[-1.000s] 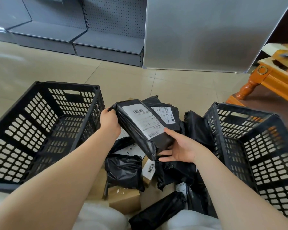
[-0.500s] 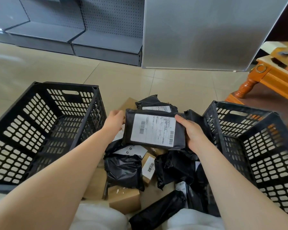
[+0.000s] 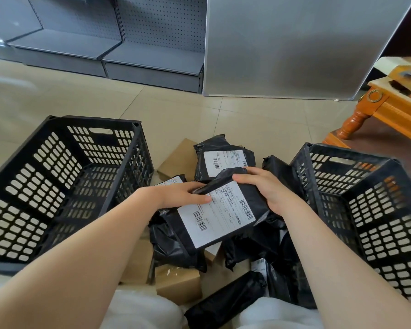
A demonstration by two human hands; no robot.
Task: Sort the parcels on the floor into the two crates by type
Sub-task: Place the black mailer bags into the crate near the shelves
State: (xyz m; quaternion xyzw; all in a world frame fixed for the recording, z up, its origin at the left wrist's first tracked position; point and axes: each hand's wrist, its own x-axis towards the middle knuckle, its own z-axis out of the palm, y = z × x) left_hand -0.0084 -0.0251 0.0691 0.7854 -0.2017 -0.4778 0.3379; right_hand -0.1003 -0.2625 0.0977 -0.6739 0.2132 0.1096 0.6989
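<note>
Both hands hold a black plastic mailer parcel with a white barcode label, tilted above the pile. My left hand grips its left edge, thumb on the label. My right hand clasps its top right corner. Below lies a heap of black mailers and brown cardboard boxes on the floor. A black perforated crate stands at the left and another black crate at the right; no parcels show inside either.
Grey metal shelving and a metal panel stand at the back across beige floor tiles. A wooden table with a turned leg stands at the right, behind the right crate. My white-clad knees are at the bottom.
The held mailer came down and toward me, turning so its label tilts diagonally. My left hand slid onto its left edge; my right hand shifted to its top corner.
</note>
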